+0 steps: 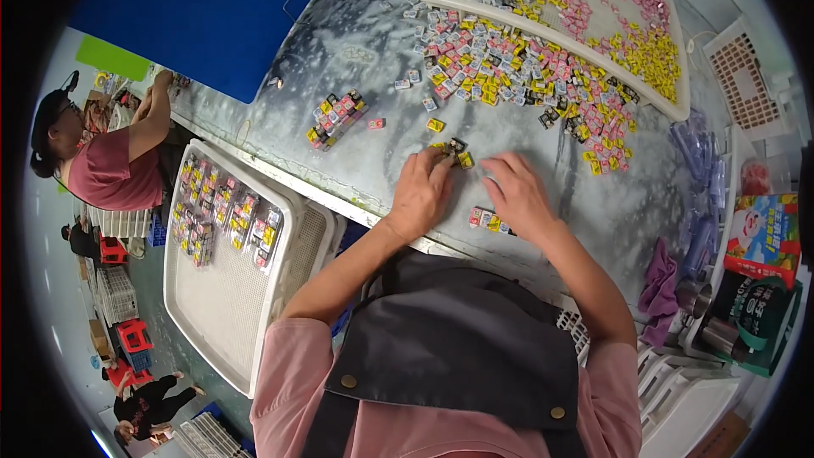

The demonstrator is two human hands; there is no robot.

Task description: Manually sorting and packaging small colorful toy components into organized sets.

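My left hand [421,192] is over the table with its fingertips closed on a small cluster of black and yellow printed blocks [458,153]. To its right, my right hand [523,199] is held with thumb and fingers apart and nothing visible between them. Under the right hand lies a short row of pink and white blocks [487,219], partly covered by it. A single yellow block [435,125] rests just beyond the cluster. Farther left stands a neat stack of mixed blocks [336,119], with one pink block [376,124] beside it.
Loose blocks [483,59] are heaped beyond my hands, against a white tray [555,30] of more blocks. At left, another white tray [212,314] holds filled clear packs. A blue panel [195,17], a purple cloth [659,288] and a seated co-worker [119,161] flank the table.
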